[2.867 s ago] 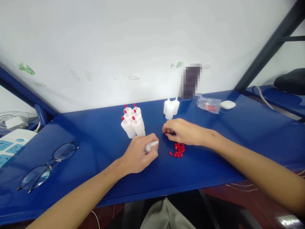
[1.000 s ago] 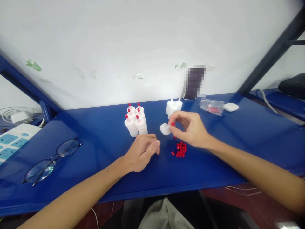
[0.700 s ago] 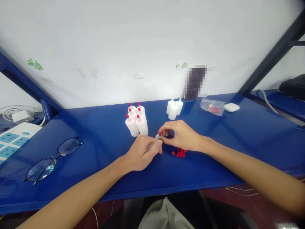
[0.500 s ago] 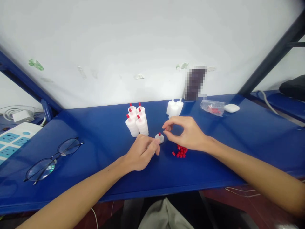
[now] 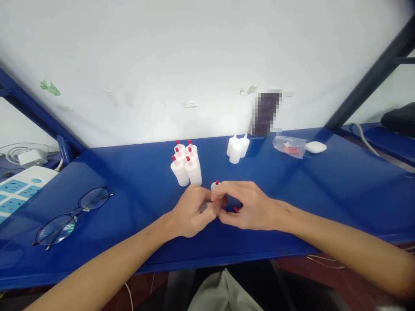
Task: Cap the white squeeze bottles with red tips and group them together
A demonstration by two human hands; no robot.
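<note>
My left hand [image 5: 196, 211] is closed around a small white squeeze bottle [image 5: 214, 185] with a red tip; most of its body is hidden by my fingers. My right hand [image 5: 248, 205] meets the left in a pinch, its fingertips in front of the bottle. Whatever those fingertips hold is hidden. Under the right hand a few loose red caps [image 5: 236, 209] show through the gap between thumb and finger. Left of the hands stand several white bottles with red caps [image 5: 193, 172]. Farther back are three white bottles without caps [image 5: 235, 153].
A clear plastic bag [image 5: 289, 147] with red pieces lies at the back right, beside a white rounded object [image 5: 316, 147]. Eyeglasses [image 5: 73, 216] and a power strip [image 5: 19, 190] are on the left of the blue table [image 5: 136, 172]. A blurred dark object [image 5: 266, 114] leans on the wall.
My right hand has moved down and left to meet the left hand, now covering most of the red caps. My left hand has turned slightly; the bottle's red tip is in nearly the same place.
</note>
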